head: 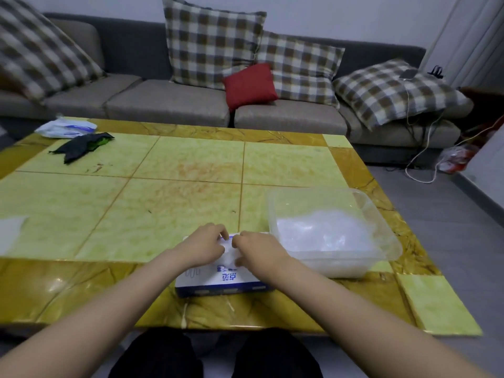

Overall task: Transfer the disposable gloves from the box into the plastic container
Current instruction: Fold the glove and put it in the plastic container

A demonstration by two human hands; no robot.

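Box [218, 281] flat, long axis left-right, left hand [206, 243], right hand [260, 249] both pinching gloves [228, 255]

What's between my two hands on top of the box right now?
A white tuft of gloves poking from the box opening; the left hand and right hand both pinch at it. The head view shows this.

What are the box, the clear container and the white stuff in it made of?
The box looks like thin printed cardboard: matt white, blue lettering, crisp folded edges. The container seems cloudy-clear plastic, since the tabletop shows through its walls. The gloves inside look like thin crinkly translucent film, probably plastic.
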